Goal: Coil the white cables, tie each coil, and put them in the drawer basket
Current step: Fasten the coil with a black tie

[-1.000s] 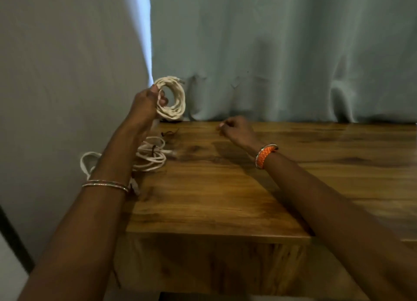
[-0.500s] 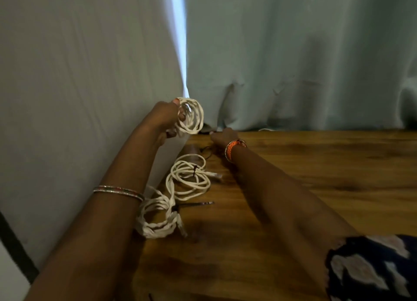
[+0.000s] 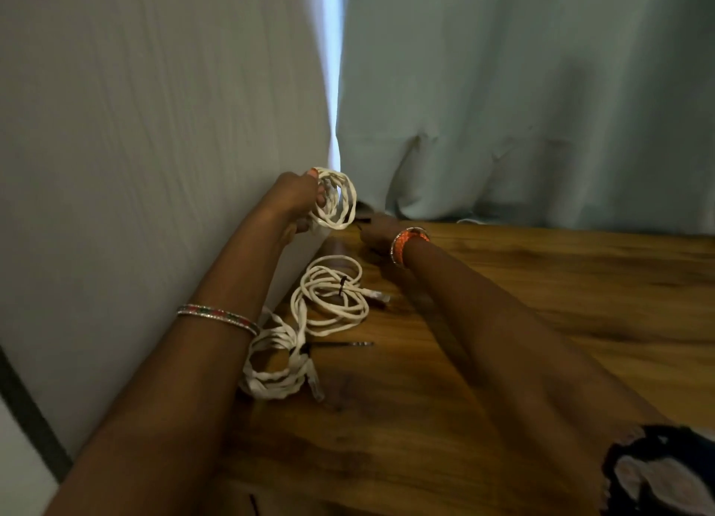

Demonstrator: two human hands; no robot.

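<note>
My left hand (image 3: 296, 200) holds up a small coil of white cable (image 3: 336, 200) above the far left corner of the wooden table (image 3: 541, 322). My right hand (image 3: 377, 233) reaches to the table's back edge just right of that coil, fingers curled at a thin dark tie (image 3: 363, 220); the grip itself is blurred. Two more white coils lie on the table under my left forearm: a round one (image 3: 332, 299) bound with a black tie, and a flatter twisted one (image 3: 276, 364) nearer me, also bound with a black tie.
A pale curtain (image 3: 503, 90) hangs along the table's back edge, with a bright gap at the corner. A pale wall (image 3: 135, 148) runs down the left side. A long black tie tail (image 3: 344, 344) sticks out from the near coil.
The view swung left and closer to the table corner. My right hand moved left along the back edge to beside the held coil. My left hand kept the coil raised.
</note>
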